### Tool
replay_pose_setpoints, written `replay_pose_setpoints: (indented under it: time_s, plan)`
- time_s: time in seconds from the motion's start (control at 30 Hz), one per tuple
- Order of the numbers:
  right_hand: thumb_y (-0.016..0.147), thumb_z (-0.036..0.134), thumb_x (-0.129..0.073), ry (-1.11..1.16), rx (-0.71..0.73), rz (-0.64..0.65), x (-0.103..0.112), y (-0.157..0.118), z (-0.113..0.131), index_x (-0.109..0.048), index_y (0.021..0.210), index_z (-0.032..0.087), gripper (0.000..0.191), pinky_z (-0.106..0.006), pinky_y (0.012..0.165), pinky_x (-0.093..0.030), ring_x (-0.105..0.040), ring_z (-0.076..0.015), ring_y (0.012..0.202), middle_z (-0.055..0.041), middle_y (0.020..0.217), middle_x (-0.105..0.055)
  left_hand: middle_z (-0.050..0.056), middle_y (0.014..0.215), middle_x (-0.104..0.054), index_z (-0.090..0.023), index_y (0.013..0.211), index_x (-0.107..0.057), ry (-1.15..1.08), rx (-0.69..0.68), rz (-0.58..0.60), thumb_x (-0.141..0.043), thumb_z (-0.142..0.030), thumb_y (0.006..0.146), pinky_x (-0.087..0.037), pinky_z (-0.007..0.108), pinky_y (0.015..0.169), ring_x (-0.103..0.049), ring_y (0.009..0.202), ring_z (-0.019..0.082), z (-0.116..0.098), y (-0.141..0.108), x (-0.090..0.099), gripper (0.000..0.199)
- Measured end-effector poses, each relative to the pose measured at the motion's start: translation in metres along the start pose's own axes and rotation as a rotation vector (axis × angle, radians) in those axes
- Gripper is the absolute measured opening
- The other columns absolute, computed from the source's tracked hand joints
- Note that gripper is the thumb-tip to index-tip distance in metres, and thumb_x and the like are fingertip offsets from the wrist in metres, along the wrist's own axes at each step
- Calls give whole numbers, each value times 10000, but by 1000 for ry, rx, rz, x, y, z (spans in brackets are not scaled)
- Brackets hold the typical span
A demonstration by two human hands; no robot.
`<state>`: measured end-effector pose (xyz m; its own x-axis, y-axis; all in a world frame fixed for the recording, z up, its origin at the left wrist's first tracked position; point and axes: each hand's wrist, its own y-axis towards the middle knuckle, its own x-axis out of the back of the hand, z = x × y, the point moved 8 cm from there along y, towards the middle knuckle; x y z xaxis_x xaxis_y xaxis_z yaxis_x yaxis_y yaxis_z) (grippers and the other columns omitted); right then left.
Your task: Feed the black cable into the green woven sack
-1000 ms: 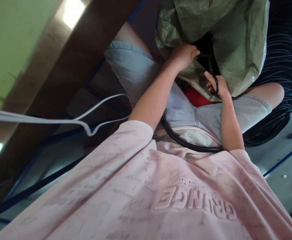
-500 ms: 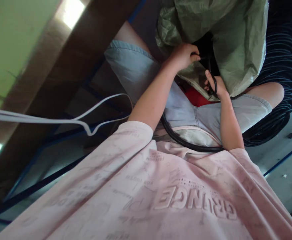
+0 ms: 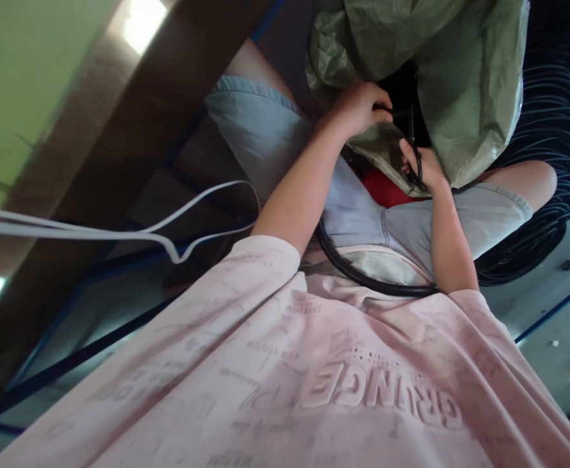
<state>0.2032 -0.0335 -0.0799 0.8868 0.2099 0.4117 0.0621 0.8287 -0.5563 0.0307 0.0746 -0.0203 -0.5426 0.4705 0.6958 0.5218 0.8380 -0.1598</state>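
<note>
My left hand (image 3: pixel 362 109) is closed in a pinch on a dark thin strip that looks like black tubing; its end reaches toward the sack's dark opening. Beside it, my right hand (image 3: pixel 427 168) grips a pair of black-handled scissors (image 3: pixel 418 168), thumb and fingers at the loops. The blades point up, close to the end of the black piece; against the dark background I cannot tell whether they touch it. An olive woven sack (image 3: pixel 474 97) gapes open just beyond both hands. Across my lap runs a black corrugated tube (image 3: pixel 362 279).
A large coil of black corrugated tubing (image 3: pixel 548 143) lies at the right by my knee. Something red (image 3: pixel 389 188) shows between my legs under the sack. A white strap (image 3: pixel 119 234) loops in from the left, near a metal-edged table (image 3: pixel 84 110).
The scissors have shifted slightly in my right hand, and their blades stand out more clearly. My left hand has barely moved.
</note>
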Motion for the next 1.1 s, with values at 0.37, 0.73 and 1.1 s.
replay_pose_setpoints:
  time_s: [0.37, 0.73, 1.1]
  plan:
    - [817, 889, -590, 61, -62, -25, -6, 3, -7, -695, 744, 234, 668, -279, 593, -606, -726, -199, 687, -41, 643, -664, 78, 1202, -768, -193, 1212, -798, 98, -36, 31, -771, -221, 926, -480, 327, 962, -691, 1112, 228, -9, 0, 2, 288]
    - [857, 796, -647, 13, 27, -29, 0, -1, 5, -669, 739, 230, 578, -308, 657, -610, -714, -208, 754, -30, 709, -674, 88, 1198, -755, -179, 1212, -803, 59, -100, -21, -767, -225, 929, -487, 347, 975, -686, 1142, 252, -16, -3, 6, 289]
    - [850, 748, -707, 20, -2, -20, -1, 0, 1, -688, 793, 228, 523, -274, 643, -604, -720, -195, 739, -32, 700, -687, 99, 1187, -750, -171, 1207, -805, 53, -107, -17, -768, -222, 932, -480, 345, 960, -686, 1120, 246, -14, -2, 7, 283]
